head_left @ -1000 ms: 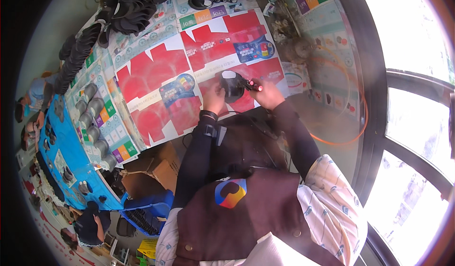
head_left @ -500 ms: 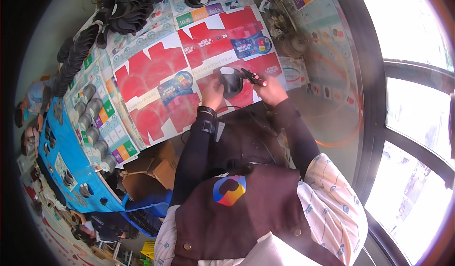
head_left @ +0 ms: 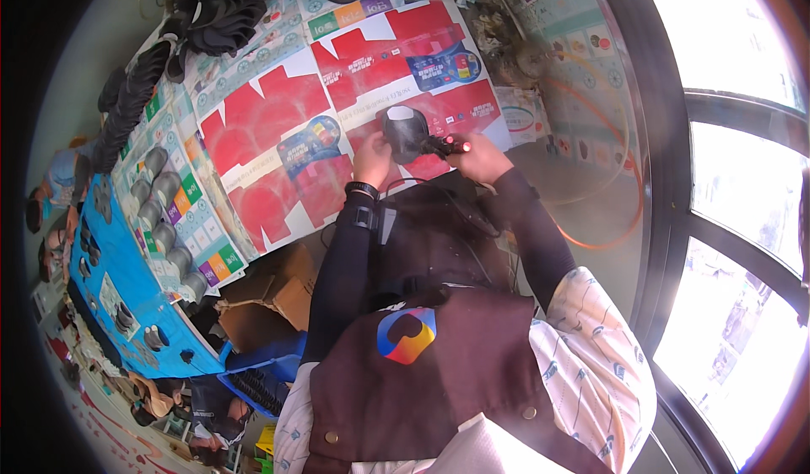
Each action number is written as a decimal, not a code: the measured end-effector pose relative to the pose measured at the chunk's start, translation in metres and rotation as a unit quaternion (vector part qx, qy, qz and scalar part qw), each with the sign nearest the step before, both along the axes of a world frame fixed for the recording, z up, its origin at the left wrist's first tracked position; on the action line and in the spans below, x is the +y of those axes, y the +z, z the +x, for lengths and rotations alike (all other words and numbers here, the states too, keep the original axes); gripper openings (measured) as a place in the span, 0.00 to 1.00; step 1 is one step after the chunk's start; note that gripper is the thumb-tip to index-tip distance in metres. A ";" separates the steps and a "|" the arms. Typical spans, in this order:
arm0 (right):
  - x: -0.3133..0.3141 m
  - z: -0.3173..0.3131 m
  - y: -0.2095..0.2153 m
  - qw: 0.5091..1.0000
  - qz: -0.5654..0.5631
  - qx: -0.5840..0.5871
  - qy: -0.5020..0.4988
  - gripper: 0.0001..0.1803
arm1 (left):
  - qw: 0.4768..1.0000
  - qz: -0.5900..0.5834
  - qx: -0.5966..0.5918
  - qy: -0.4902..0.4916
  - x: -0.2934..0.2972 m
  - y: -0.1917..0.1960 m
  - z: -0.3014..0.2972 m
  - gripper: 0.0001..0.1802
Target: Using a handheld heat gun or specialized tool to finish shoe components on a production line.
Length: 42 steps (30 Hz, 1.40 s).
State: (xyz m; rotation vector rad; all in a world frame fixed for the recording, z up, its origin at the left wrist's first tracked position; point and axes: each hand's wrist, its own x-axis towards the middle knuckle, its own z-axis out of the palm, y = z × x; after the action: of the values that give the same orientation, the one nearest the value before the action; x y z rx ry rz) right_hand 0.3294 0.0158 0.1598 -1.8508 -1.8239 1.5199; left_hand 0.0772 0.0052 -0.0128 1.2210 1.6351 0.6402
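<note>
Your left hand [head_left: 372, 155] closes around a dark, rounded shoe piece [head_left: 406, 132], its grip wrapped on the lower left side of it, so the piece sits just above and to the right of that grip. The pale opening of the piece faces up and away from you, and its long axis runs roughly from your left hand toward the far edge of the table [head_left: 540, 149]. Your right hand [head_left: 479, 155] is closed tight on a small dark tool with a glowing red tip [head_left: 449, 146]; the tool lies nearly level, its long axis running left to right, its working end pointing left from that grip and touching the right side of the shoe piece. Both hands are held just above the flattened red cardboard sheets [head_left: 278, 149] that cover the table under the grips.

Well to the left of your left grip, a printed sheet carries a row of grey cylinders [head_left: 160, 212]. Farther left lies a blue tray [head_left: 105, 284] with small dark pieces in it; you cannot tell what they are. Beyond the grips, at the far side of the table, dark soles [head_left: 245, 5] lie in stacked rows
</note>
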 end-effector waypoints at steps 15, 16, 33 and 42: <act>-0.018 -0.005 0.001 0.997 0.017 -0.053 -0.051 0.20 | 1.000 0.006 -0.016 -0.010 -0.003 0.015 0.006 0.23; -0.022 -0.008 -0.005 0.999 -0.012 -0.016 -0.048 0.19 | 1.000 0.006 -0.017 -0.011 -0.003 0.015 0.005 0.23; -0.016 -0.006 -0.009 0.983 0.136 -0.122 -0.034 0.14 | 0.999 -0.001 -0.046 -0.014 0.001 0.039 0.010 0.24; 0.001 -0.022 -0.006 0.987 -0.088 0.034 -0.127 0.16 | 0.997 -0.017 0.067 -0.018 0.015 0.015 -0.004 0.22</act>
State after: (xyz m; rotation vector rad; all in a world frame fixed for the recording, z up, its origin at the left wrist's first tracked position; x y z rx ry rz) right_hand 0.3073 0.0169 0.1540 -1.9905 -1.4005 1.6692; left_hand 0.0735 0.0204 0.0019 1.2895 1.7247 0.5164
